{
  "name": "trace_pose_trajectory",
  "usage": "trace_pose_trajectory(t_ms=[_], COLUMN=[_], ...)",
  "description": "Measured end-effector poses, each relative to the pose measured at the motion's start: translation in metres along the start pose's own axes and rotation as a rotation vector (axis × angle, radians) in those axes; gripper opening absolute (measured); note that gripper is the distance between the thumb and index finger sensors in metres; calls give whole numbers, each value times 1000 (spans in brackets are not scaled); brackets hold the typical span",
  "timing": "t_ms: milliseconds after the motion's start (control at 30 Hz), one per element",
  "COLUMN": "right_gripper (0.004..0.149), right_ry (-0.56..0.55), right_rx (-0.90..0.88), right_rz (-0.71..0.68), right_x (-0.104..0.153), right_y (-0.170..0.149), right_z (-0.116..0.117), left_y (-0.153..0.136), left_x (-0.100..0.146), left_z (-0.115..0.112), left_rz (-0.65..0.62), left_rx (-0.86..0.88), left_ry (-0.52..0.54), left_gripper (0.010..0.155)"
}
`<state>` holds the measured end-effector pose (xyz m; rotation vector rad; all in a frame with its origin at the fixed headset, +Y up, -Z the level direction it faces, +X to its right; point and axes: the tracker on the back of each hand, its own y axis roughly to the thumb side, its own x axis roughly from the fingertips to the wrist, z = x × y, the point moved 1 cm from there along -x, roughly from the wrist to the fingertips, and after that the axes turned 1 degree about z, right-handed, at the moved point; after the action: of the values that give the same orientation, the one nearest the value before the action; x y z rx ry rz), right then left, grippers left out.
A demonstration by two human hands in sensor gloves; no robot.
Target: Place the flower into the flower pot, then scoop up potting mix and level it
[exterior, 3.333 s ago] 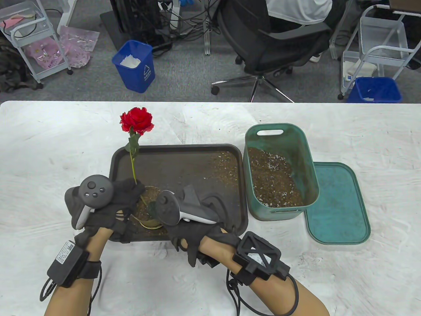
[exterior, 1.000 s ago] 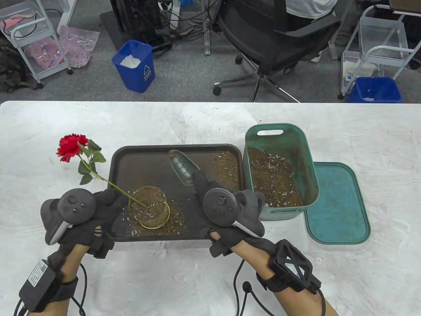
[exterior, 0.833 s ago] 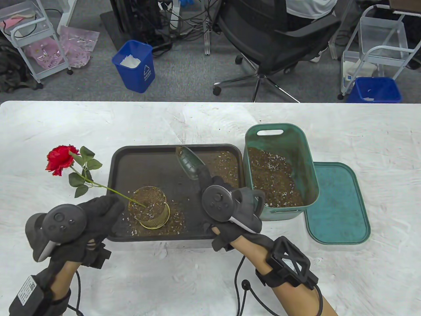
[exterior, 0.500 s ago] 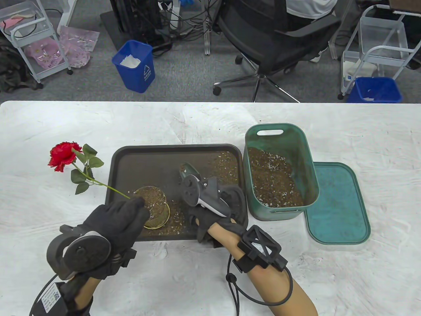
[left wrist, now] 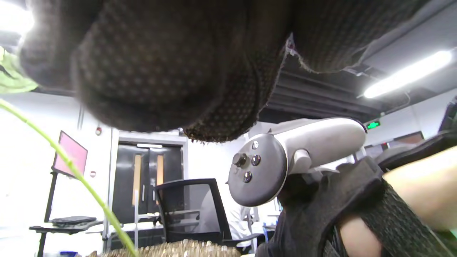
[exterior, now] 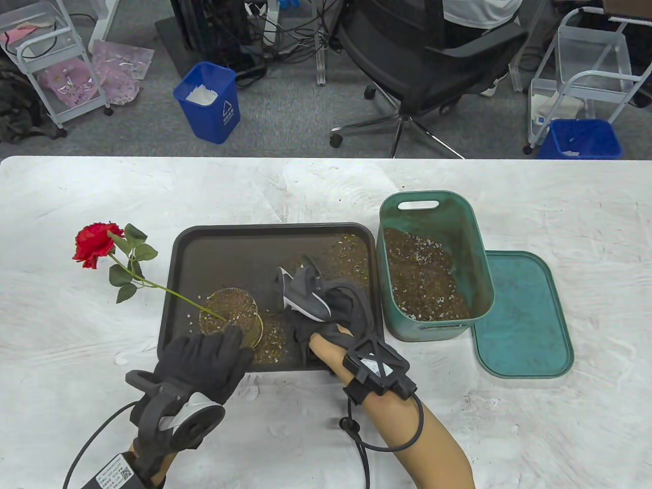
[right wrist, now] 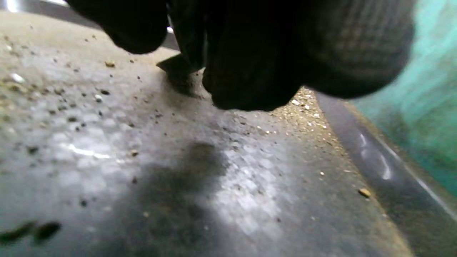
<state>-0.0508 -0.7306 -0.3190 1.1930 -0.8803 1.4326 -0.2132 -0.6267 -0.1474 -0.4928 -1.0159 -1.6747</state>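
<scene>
I see the flower point(exterior: 109, 254) leaning left out of the flower pot point(exterior: 232, 318) on the dark tray point(exterior: 229, 244) — my left hand point(exterior: 204, 359) touches the pot's near rim, fingers straight. My right hand point(exterior: 331, 310) hovers over the tray; whether it grips anything I cannot tell.

Overhead table view; two close wrist views

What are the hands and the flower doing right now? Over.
Left hand open by the flower pot. Right hand low over the tray, grip hidden. Flower leaning far left, stem in pot.
</scene>
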Motion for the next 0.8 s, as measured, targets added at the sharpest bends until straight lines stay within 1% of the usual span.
trace_pose_trajectory(t_ms=[67, 167, 267, 300, 367, 467, 500, 567, 600, 700, 733, 800], right_gripper=[69, 69, 68, 67, 65, 63, 63, 60, 60, 56, 54, 50], right_ry=[-30, -110, -239, -302, -411, -632, -690, -841, -883, -1022, -1056, -1120], right_rx=[29, 45, -6, -56, -147, -313, -351, -437, -464, -570, -594, -620], right_rz=[2, -21, -97, -121, -123, -96, -86, -55, -37, 100, 134, 246], right_x=[2, 16, 44, 57, 79, 117, 126, 147, 153, 166, 167, 163], right_y=[0, -8, -30, -43, -69, -124, -141, -184, -198, -255, -268, -301], right_z=[-1, -13, -32, -40, -52, -70, -73, -79, -79, -70, -67, -56], left_y=[-1, -2, 0, 1, 4, 9, 10, 13, 14, 16, 17, 17], left_x=[3, 6, 7, 7, 8, 8, 8, 8, 8, 7, 7, 7], left_z=[-5, -9, -10, -11, -12, -16, -18, -21, -22, -24, -25, -25], left_rz=[-9, -8, -7, -14, -23, -35, -38, -45, -47, -50, -50, -47], left_rx=[-24, -21, -11, -10, -13, -14, -17, -27, -30, -32, -32, -37], left_ry=[-24, -48, -48, -48, -48, -62, -67, -80, -83, -90, -91, -91], left_gripper=[51, 51, 51, 51, 51, 51, 51, 51, 51, 51, 52, 51])
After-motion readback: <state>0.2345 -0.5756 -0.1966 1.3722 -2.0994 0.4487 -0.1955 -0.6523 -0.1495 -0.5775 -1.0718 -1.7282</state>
